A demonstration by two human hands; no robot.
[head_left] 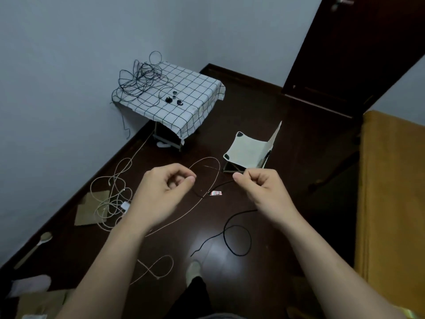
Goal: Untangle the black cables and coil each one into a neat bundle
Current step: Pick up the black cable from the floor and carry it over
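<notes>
A thin black cable (213,188) sags between my two hands above the dark floor. My left hand (165,187) pinches one part of it between thumb and forefinger. My right hand (257,187) pinches another part, and the cable's free length drops from there into a loop on the floor (236,240). A tangled heap of black cables (142,79) lies on the far left corner of a small table with a checked cloth (195,97); one strand hangs down over its edge. Three small black pieces (173,99) lie beside the heap.
Pale cords (112,199) sprawl over the floor at left, with a white plug, cardboard (92,210) and a wooden spoon (34,247). A small folding stool (248,150) stands ahead to the right. A dark door is at the back right, a yellow surface (391,203) at right.
</notes>
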